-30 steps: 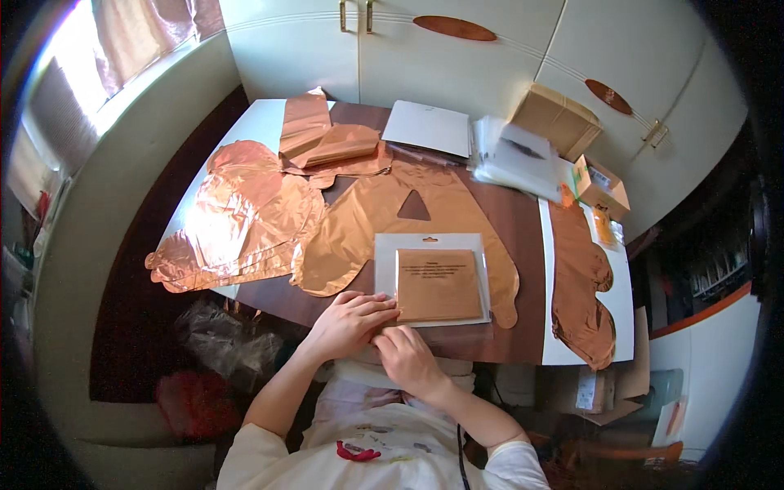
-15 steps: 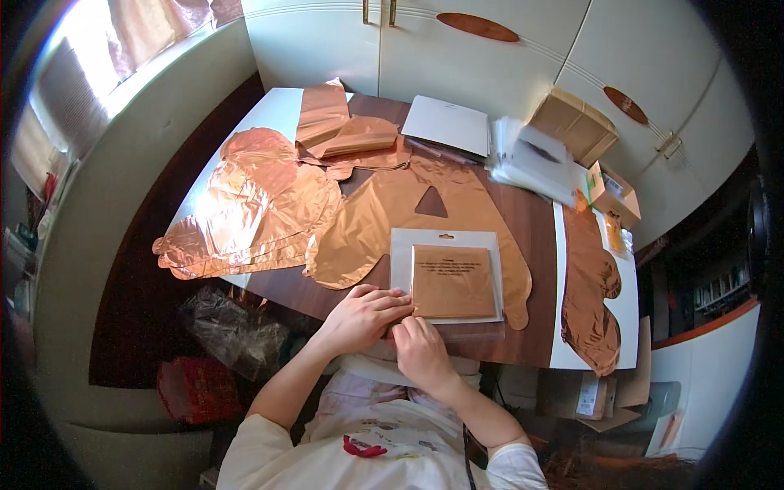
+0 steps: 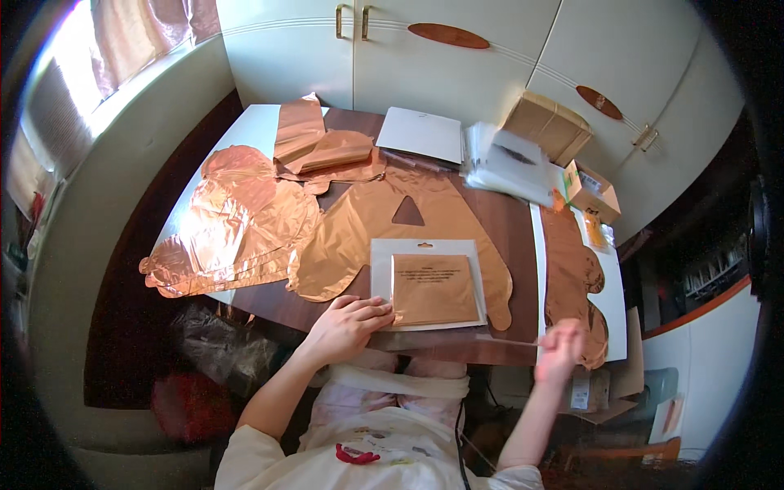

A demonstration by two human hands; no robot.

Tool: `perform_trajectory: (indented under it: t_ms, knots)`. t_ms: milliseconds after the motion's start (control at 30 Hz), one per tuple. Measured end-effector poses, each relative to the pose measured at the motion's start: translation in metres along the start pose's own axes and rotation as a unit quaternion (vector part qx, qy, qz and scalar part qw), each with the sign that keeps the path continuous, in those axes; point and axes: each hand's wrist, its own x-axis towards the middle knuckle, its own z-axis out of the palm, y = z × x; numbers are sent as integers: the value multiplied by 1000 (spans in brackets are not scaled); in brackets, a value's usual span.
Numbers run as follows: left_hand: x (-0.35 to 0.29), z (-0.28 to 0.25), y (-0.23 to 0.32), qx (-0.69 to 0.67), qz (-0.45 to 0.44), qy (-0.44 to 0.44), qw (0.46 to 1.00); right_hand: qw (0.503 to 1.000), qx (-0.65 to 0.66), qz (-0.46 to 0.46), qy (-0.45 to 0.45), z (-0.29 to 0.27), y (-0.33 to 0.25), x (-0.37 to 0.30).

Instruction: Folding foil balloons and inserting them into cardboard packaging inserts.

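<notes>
Left hand (image 3: 347,322) lies palm-down on the near table edge, fingers together and extended toward 3 o'clock, tips pressing the lower-left corner of the clear packet (image 3: 429,286); forearm comes up from 7 o'clock, elbow bent. Packet lies flat at the near middle of the brown table (image 3: 510,229), holding a folded copper foil piece with a white header and hang hole at its 12 o'clock edge. Right hand (image 3: 562,349) is off the table edge at 4 o'clock of the packet, raised, motion-blurred, fingers curled together in a pinch on a thin pale strip (image 3: 510,340) that runs from the packet's lower-right corner to the hand; exact finger contact cannot tell through the blur. Right forearm rises near vertical from 6 o'clock. Under and beyond the packet, at 12 o'clock, a large flat copper foil balloon (image 3: 367,229) with a triangular cutout. At 9 to 10 o'clock of it, a crinkled stack of copper foil balloons (image 3: 237,229) overhangs the left table edge. At 3 o'clock of the packet, another flat copper foil shape (image 3: 572,269) lies on a white sheet. Far edge: folded foil pieces (image 3: 322,147), a white card (image 3: 420,135), a pile of clear bags (image 3: 510,167), 2 cardboard boxes (image 3: 547,122) at 1 o'clock.
</notes>
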Motion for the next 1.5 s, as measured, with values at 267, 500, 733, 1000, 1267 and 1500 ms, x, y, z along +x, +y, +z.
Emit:
perform_trajectory:
  t_ms: [267, 500, 733, 1000, 1267, 1500]
  knots:
    - [0, -18, 2, -33, 45, -44, 997, 934, -296, -141, -142, -47, -28, -1]
    - [-2, -14, 5, 20, 52, -68, 996, 612, -587, -253, -466, 19, 2, -8]
    - [-7, -7, 6, 123, 66, -45, 989, 514, -653, -300, -469, 19, 9, -10]
    - [-12, 6, 6, 60, 39, 40, 997, 571, -619, -295, -451, 22, 15, -14]
    - [-6, 14, 9, -74, -55, 115, 989, 658, -558, -324, -388, 22, 29, -15]
    - [-9, 13, 7, -71, -43, 121, 989, 653, -546, -361, -380, 17, 30, -18]
